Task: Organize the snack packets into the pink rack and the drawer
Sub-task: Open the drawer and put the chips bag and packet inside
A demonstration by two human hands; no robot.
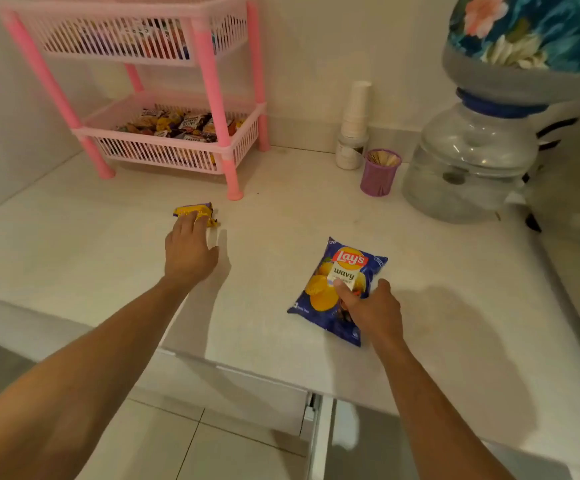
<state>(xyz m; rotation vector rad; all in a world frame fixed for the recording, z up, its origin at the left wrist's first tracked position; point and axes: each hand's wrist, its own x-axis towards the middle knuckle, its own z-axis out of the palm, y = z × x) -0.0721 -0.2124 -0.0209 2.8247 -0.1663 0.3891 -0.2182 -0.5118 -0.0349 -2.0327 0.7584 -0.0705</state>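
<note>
Pink rack [164,147] full of snack packets [181,124]

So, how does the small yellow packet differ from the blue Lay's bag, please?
The yellow packet is small and crumpled; the blue Lay's bag is far larger and puffed. The yellow packet lies near the pink rack, under the fingertips of the left hand; the Lay's bag lies closer to the counter front edge, pinched at its lower part by the right hand. Both rest on the white counter, not yet put away.
</note>
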